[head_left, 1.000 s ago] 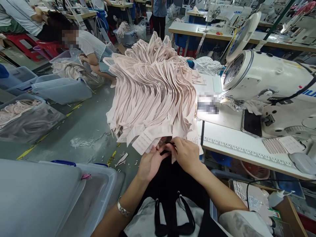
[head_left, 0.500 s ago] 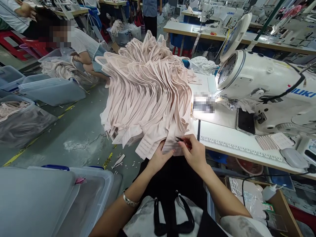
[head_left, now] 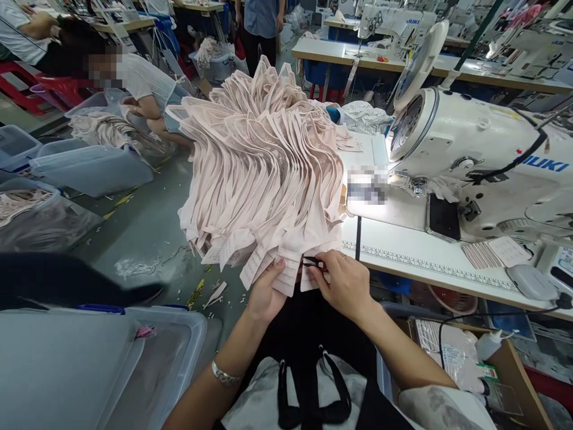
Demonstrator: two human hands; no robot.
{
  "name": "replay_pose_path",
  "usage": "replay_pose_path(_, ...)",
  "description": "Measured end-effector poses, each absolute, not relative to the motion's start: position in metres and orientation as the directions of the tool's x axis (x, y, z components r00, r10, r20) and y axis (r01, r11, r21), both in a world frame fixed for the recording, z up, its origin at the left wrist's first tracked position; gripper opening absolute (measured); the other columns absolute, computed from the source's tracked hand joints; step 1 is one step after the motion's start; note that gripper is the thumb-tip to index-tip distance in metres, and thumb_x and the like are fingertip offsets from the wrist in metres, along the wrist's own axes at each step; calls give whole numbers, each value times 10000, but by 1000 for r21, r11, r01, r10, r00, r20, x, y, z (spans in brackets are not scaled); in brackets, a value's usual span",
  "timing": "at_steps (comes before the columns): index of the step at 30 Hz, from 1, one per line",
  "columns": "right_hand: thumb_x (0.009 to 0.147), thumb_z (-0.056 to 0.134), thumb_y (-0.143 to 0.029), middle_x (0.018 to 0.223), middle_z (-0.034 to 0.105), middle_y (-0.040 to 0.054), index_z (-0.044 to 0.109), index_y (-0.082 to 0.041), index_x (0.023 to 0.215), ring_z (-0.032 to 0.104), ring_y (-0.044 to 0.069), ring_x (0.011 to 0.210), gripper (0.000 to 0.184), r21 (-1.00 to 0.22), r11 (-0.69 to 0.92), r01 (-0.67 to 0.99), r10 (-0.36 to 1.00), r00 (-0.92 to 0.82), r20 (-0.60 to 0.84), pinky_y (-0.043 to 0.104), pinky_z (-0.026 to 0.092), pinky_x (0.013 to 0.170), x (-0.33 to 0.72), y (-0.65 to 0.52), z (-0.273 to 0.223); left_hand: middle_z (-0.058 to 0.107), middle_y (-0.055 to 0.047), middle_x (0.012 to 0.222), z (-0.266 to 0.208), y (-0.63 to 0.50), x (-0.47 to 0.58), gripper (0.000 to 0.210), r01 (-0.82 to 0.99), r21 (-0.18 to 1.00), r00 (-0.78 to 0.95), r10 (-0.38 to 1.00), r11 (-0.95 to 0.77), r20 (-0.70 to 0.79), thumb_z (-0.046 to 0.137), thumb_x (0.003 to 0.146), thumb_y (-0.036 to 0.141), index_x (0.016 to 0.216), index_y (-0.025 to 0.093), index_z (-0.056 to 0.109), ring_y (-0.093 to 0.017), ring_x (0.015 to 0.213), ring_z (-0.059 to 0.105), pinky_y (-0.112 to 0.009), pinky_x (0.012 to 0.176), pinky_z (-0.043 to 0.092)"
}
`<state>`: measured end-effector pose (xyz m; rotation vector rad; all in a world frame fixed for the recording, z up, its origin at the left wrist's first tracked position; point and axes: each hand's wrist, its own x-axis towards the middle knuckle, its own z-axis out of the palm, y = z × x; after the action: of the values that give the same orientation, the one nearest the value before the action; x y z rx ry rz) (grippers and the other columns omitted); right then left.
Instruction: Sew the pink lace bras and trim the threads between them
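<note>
A big heap of pale pink strapped garments [head_left: 264, 161] hangs in close folds off the left end of the sewing table. Along its lower edge, white printed labels [head_left: 252, 269] stick out. My left hand [head_left: 264, 295] pinches one such label [head_left: 287, 270] between thumb and fingers, below the heap. Just to the right, my right hand [head_left: 347, 279] is closed around small thread snips [head_left: 310, 261], their dark blades pointing left beside the held label. Most of the snips' handle is hidden in the palm.
A white sewing machine [head_left: 470, 134] stands on the table at right, with a phone [head_left: 443, 218] beside it. Plastic bins [head_left: 179, 325] sit at lower left. A co-worker [head_left: 143, 89] crouches beyond the heap. A dark, blurred shape [head_left: 80, 280] crosses at left.
My left hand has shifted left and lower, and now holds a label apart from the others. The snips have moved left and slightly down. A dark shape has come in at left.
</note>
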<state>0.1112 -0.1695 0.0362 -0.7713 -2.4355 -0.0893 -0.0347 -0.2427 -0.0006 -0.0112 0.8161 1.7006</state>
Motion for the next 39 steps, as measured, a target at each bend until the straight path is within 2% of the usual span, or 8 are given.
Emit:
replay_pose_path(10, 973, 473, -340, 614, 594, -2, 579, -182, 772, 483, 117, 551, 276, 10, 812, 584, 475, -670, 570, 280, 276, 562, 110, -165, 30, 709, -65, 1099, -3, -243, -29, 354, -886, 464, -221, 889, -10, -401, 755, 705, 221, 1049, 207, 672, -260, 1114, 622, -437, 984, 491)
replay_pose_path(14, 968, 487, -334, 665, 647, -6, 584, -179, 817, 549, 101, 568, 237, -148, 778, 610, 577, -602, 552, 257, 300, 549, 116, -161, 21, 706, -82, 1103, -11, -233, -21, 293, -893, 441, -85, 933, 83, -349, 730, 763, 293, 1034, 191, 685, -256, 1137, 611, -440, 995, 481)
replay_pose_path(19, 934, 503, -413, 717, 636, 3, 582, -171, 979, 607, 123, 631, 258, -386, 644, 661, 754, -461, 467, 234, 370, 567, 139, -152, 22, 733, -127, 974, -11, -224, -18, 252, -823, 568, -197, 930, 15, -310, 767, 746, 306, 905, 115, 725, -291, 1112, 627, -426, 1016, 464)
replay_pose_path(23, 818, 614, -549, 918, 621, 46, 537, -179, 1165, 620, 172, 728, 513, -349, 652, 673, 757, -551, 352, 264, 404, 569, 146, -147, 25, 740, -107, 968, 0, -228, -27, 267, -793, 605, -314, 894, -62, -320, 787, 719, 311, 909, 131, 731, -297, 1109, 631, -438, 1021, 466)
replay_pose_path(27, 853, 597, -399, 901, 598, 23, 531, -197, 1222, 599, 145, 727, 426, -387, 687, 615, 727, -593, 347, 248, 392, 577, 139, -149, 24, 743, -107, 964, 7, -232, -30, 282, -796, 602, -316, 889, -58, -332, 810, 683, 305, 892, 134, 732, -303, 1098, 638, -448, 1017, 474)
replay_pose_path(31, 908, 518, -367, 806, 576, -1, 604, -220, 1140, 541, 111, 650, 288, -374, 752, 543, 657, -664, 358, 240, 330, 551, 135, -146, 24, 746, -107, 941, 8, -231, -28, 263, -816, 576, -307, 881, -49, -360, 815, 672, 290, 863, 134, 727, -300, 1088, 643, -447, 1013, 481)
replay_pose_path(35, 936, 485, -438, 802, 587, 2, 610, -211, 1122, 533, 109, 650, 319, -329, 811, 484, 578, -750, 321, 240, 296, 548, 139, -140, 26, 748, -98, 913, 8, -231, -30, 202, -831, 557, -290, 864, -14, -412, 784, 707, 264, 851, 138, 719, -278, 1072, 655, -429, 998, 499)
replay_pose_path(39, 924, 495, -464, 740, 586, 8, 627, -181, 932, 536, 114, 639, 312, -314, 786, 532, 617, -691, 375, 239, 305, 560, 152, -130, 29, 750, -72, 941, 5, -231, -34, 138, -838, 545, -311, 843, -26, -438, 723, 770, 222, 889, 153, 723, -234, 1053, 666, -381, 1013, 496)
